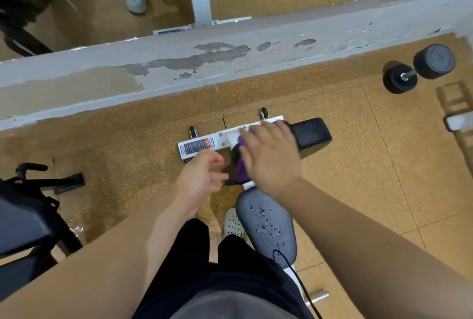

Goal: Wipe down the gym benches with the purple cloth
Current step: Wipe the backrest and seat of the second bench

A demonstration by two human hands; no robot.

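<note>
A gym bench stands below me with a grey seat pad (267, 224) dotted with water drops. Beyond it are black foot roller pads (311, 132) on a white base bar (202, 146). My right hand (270, 158) lies flat on the purple cloth (240, 169), pressing it onto the left black roller pad; most of the cloth is hidden under the palm. My left hand (198, 182) hovers just left of that pad with fingers loosely curled and apart, holding nothing.
A black dumbbell (419, 69) lies on the cork-coloured floor at the right. A peeling white ledge (230, 55) with a mirror above runs across the back. Another black bench (28, 219) stands at the left. A thin black cable (294, 275) hangs over the seat.
</note>
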